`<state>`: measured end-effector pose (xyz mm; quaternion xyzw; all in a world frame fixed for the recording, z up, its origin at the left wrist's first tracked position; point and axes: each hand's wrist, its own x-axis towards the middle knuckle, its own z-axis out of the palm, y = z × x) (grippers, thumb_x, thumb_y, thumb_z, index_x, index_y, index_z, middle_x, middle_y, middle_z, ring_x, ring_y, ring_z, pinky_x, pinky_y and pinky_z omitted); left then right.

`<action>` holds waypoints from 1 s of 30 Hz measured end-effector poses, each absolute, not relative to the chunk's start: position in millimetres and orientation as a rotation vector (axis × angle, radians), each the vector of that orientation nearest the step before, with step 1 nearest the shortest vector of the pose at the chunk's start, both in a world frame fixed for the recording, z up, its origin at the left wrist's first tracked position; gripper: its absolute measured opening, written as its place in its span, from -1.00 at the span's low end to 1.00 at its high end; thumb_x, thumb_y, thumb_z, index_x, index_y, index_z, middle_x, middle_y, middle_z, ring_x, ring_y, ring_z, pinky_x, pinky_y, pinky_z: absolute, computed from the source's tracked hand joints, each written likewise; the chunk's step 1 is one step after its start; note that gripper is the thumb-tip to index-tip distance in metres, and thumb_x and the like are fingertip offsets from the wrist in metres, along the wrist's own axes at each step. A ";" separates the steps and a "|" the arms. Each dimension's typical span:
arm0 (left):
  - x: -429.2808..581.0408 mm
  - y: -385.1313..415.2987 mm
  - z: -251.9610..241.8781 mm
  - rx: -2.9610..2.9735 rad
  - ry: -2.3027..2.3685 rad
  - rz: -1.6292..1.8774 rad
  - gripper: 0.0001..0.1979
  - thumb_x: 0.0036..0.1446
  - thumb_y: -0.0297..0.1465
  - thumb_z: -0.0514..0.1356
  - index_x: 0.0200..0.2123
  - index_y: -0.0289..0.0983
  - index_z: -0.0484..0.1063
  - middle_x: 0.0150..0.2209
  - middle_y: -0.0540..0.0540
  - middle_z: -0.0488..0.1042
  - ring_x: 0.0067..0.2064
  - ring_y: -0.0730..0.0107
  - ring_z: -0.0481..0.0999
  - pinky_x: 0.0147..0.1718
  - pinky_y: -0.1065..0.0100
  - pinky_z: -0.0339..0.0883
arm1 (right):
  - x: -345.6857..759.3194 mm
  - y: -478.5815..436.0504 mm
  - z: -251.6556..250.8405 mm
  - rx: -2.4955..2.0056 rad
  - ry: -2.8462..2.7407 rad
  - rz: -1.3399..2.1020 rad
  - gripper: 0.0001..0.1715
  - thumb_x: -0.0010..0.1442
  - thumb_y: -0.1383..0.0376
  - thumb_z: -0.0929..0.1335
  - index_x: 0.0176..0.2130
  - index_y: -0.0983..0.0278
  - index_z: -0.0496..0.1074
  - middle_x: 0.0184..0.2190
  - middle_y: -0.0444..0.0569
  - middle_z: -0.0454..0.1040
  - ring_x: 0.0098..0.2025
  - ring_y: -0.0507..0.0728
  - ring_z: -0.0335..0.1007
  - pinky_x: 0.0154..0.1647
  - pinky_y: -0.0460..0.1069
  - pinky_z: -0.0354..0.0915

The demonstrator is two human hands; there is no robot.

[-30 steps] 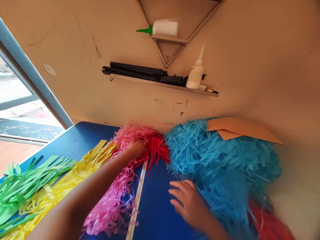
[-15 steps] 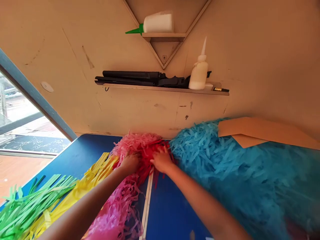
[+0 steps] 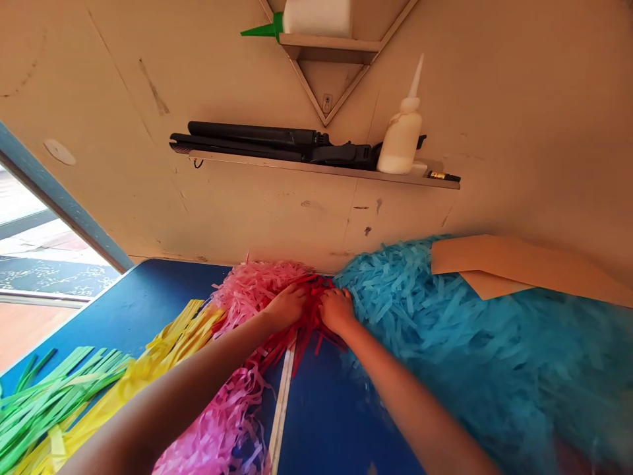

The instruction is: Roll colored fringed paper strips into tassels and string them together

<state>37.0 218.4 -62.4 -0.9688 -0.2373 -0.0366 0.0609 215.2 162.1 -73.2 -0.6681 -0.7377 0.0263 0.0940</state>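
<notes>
Red paper fringe [image 3: 310, 316] lies between both hands, at the wall side of the blue table. My left hand [image 3: 287, 306] is closed on its left part, fingers curled into the strips. On the other side my right hand [image 3: 338, 310] grips the right part, its fingertips bent in among the strips. Pink paper fringe [image 3: 262, 280] is bunched to the left of the red, and a brighter magenta-pink heap [image 3: 222, 422] spreads toward me. A large blue pile of paper fringe [image 3: 395, 290] begins just right of my right hand.
Yellow strips [image 3: 158, 363] and green strips [image 3: 69, 389] lie at left on the blue table [image 3: 336, 409]. Brown paper [image 3: 494, 257] rests on the blue pile. On the wall shelf [image 3: 277, 165] are a black hair straightener [image 3: 277, 146] and a glue bottle [image 3: 401, 138]; another bottle [image 3: 319, 16] lies above.
My hands have drawn closer together, the left moving right and the right shifting slightly right. Both have closed on the red fringe, which is now more gathered. The view has shifted a little.
</notes>
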 end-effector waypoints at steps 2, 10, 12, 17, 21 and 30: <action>38.1 222.1 -66.5 -2.941 -0.683 -0.098 -0.81 0.19 -0.53 0.16 -0.35 -0.29 0.59 -0.25 -0.19 0.57 -0.04 0.13 0.41 0.05 0.14 0.15 | 217.1 161.6 -72.2 -1.959 -2.187 0.079 -0.67 0.32 0.27 0.26 -0.04 0.27 0.55 0.03 0.15 0.51 0.15 0.32 0.26 0.23 0.25 -0.03; 29.9 230.9 -52.8 -3.003 -0.718 -0.192 -0.76 0.27 -0.47 0.08 -0.29 -0.29 0.57 -0.20 -0.16 0.54 -0.11 0.20 0.45 -0.08 0.23 0.27 | 217.1 143.4 -62.6 -1.804 -2.162 0.054 -0.58 0.33 0.36 0.22 0.09 0.21 0.47 0.16 0.02 0.43 0.28 0.28 0.10 0.28 0.22 -0.08; 26.2 236.2 -45.5 -3.029 -0.743 -0.229 -0.76 0.26 -0.47 0.09 -0.32 -0.28 0.57 -0.24 -0.13 0.55 -0.17 0.26 0.47 -0.12 0.28 0.29 | 214.1 136.1 -59.3 -1.716 -2.208 0.045 -0.55 0.32 0.38 0.22 0.13 0.15 0.44 0.23 -0.05 0.36 0.30 0.23 0.04 0.28 0.17 -0.08; 15.3 244.7 -30.5 -3.069 -0.779 -0.321 -0.79 0.18 -0.48 0.14 -0.30 -0.25 0.60 -0.28 -0.13 0.56 -0.18 0.23 0.49 -0.14 0.27 0.32 | 209.9 127.9 -58.6 -1.602 -2.270 0.071 -0.66 0.23 0.34 0.30 -0.05 0.19 0.56 0.19 -0.02 0.39 0.21 0.24 0.16 0.17 0.15 0.08; 11.9 244.5 -29.8 -3.062 -0.881 -0.461 -0.79 0.13 -0.49 0.14 -0.32 -0.24 0.60 -0.26 -0.12 0.56 -0.17 0.28 0.50 -0.14 0.31 0.33 | 207.1 125.5 -59.5 -1.680 -2.159 0.078 -0.67 0.21 0.39 0.28 -0.10 0.24 0.57 0.12 0.04 0.42 0.14 0.26 0.21 0.10 0.14 0.14; 6.4 245.8 -27.6 -3.034 -1.094 -0.670 -0.87 0.03 -0.49 0.23 -0.39 -0.26 0.61 -0.34 -0.09 0.53 -0.23 0.29 0.48 -0.15 0.29 0.33 | 187.1 115.2 -51.5 -1.647 -2.210 0.200 -0.52 0.24 0.41 0.22 0.10 0.21 0.45 0.09 -0.03 0.45 0.09 0.15 0.34 0.12 -0.01 0.22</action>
